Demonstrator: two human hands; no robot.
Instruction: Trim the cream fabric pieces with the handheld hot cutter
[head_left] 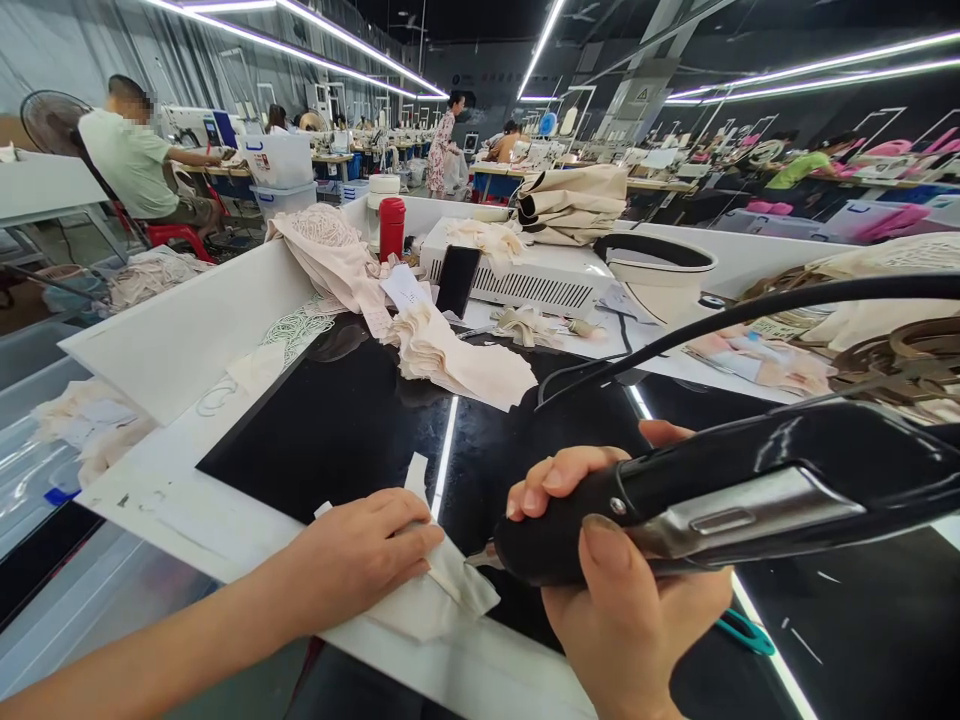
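My left hand [375, 555] presses down on a cream fabric piece [420, 605] near the board's front edge, its fingers bent and close together. The fabric is folded, and a narrow strip sticks up beyond the fingers. My right hand [622, 590] is wrapped round a black corded hand tool [757, 480] with a silver lever on its side. The tool's thin metal tip meets or nearly meets the fabric's right edge; its exact kind is unclear. Under both hands lies a glossy black board [322, 440]. A teal looped handle [746, 632] shows beside my right wrist, partly hidden.
A stack of cream fabric pieces [465, 355] lies behind my hands, near a dark phone [457, 280] and red flask [391, 228]. A white vented box [517, 270] stands at the back. The tool's black cord [750, 315] arches rightward. Co-workers sit farther off.
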